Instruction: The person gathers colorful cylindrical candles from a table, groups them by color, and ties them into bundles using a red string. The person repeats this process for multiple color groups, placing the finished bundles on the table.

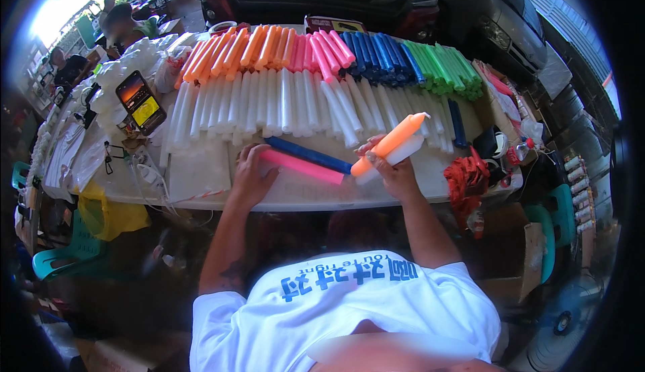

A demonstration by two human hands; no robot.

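My right hand [391, 170] is closed around an orange candle [393, 140] and a white candle [407, 149], both tilted up to the right. The orange one shows a wick at its tip. At the near part of the table, my left hand [254, 174] is closed on the left ends of a pink candle [306, 167] and a dark blue candle [309, 155], which lie side by side. Their right ends come close to the base of the orange candle. Beyond my hands lies a long row of white candles [252, 103].
Behind the white row are piles of orange candles [232, 49], pink candles [329, 51], blue candles [379, 55] and green candles [447, 68]. A phone [141, 103] stands at the left. Red plastic [465, 176] hangs at the right edge, yellow plastic [111, 211] at the left. Cars are parked behind.
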